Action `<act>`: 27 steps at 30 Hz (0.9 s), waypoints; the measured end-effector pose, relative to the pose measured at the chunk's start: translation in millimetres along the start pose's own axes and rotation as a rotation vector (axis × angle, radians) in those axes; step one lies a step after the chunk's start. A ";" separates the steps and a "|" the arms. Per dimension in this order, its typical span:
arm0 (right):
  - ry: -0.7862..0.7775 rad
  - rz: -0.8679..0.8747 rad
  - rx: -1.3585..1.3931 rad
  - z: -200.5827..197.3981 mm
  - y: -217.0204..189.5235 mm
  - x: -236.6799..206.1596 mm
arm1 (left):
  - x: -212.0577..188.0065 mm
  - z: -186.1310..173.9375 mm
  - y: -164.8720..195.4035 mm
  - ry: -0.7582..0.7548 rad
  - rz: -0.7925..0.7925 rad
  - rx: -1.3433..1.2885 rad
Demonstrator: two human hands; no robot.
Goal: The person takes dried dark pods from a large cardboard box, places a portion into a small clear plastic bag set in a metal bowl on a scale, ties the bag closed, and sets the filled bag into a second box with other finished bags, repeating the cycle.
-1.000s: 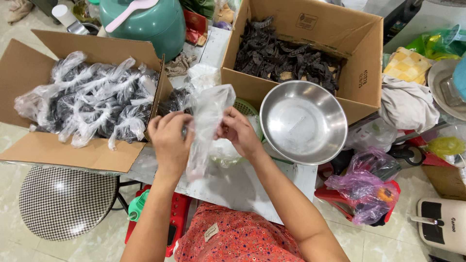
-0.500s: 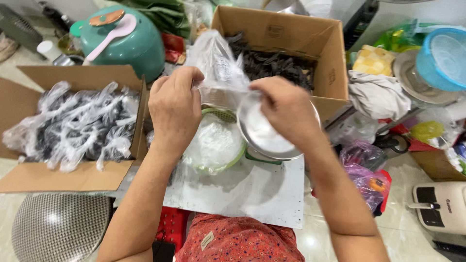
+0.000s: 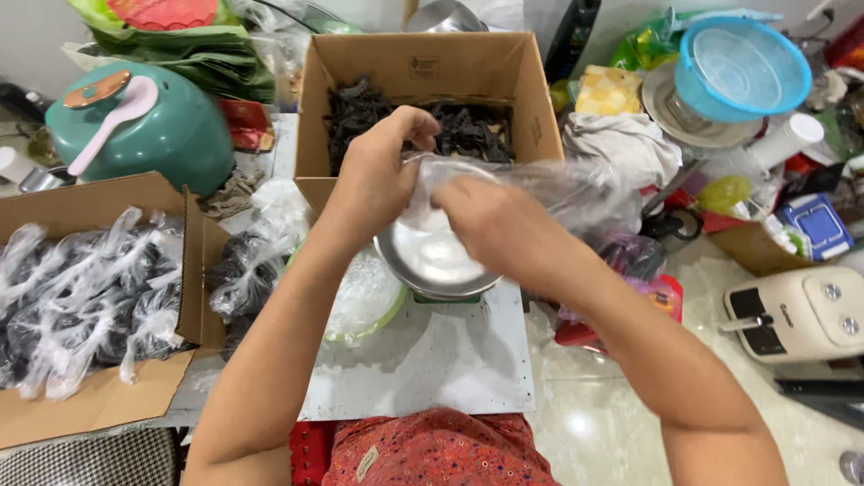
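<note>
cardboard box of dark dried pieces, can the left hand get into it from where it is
Probably yes: the left hand is at the open cardboard box, though it is gripping the clear plastic bag.

1. The bag [image 3: 540, 193] in my hands is clear plastic.
2. The bowl [image 3: 432, 261] under it is shiny silver.
3. The box [image 3: 423, 67] ahead is brown cardboard, its contents [image 3: 468, 130] black.
4. The rice cooker [image 3: 144, 135] is teal with a pink spoon [image 3: 112, 121].
5. The basket [image 3: 742, 67] is blue.
6. My clothing [image 3: 432, 450] is red, dotted with a small pattern.
</note>
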State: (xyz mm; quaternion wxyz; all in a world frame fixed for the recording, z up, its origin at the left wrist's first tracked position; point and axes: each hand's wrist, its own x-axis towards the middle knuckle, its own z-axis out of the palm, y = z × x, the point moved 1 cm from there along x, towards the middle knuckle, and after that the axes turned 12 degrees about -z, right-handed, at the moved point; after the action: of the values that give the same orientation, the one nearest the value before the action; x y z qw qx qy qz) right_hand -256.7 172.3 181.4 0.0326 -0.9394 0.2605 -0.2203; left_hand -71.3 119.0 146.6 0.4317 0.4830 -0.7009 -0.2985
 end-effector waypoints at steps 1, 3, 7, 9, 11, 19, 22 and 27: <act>0.052 0.025 0.055 6.9 12.9 6.4 | -0.9 -0.4 -0.5 -0.095 -0.078 -0.076; 0.095 0.049 0.147 10.3 33.9 2.2 | -2.5 -6.0 -2.6 -0.273 -0.226 -0.228; 0.174 -0.138 0.155 1.6 50.0 -22.4 | -1.7 -14.9 -2.7 -0.393 0.021 -0.294; 0.181 -0.231 0.142 -0.4 48.3 -25.4 | -1.0 -13.3 -3.0 -0.436 -0.014 -0.343; 0.116 -0.237 0.165 -2.8 47.2 -19.0 | -1.3 -11.3 -1.8 -0.440 -0.015 -0.350; -0.770 0.065 -0.062 -5.9 17.1 -23.8 | 4.6 -26.0 8.7 -0.112 0.233 -0.161; -0.340 0.071 -0.159 -4.4 12.0 -33.0 | 7.0 -18.3 9.1 -0.072 0.095 -0.199; -0.054 0.303 0.012 -11.0 35.1 -27.4 | -0.5 -3.5 5.9 0.060 0.145 -0.129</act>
State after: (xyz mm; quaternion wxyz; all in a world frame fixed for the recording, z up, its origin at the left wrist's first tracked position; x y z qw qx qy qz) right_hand -299.1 156.5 174.2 0.0778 -0.8948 0.3969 -0.1890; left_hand -70.6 121.5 152.9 0.5030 0.4109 -0.7001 -0.2967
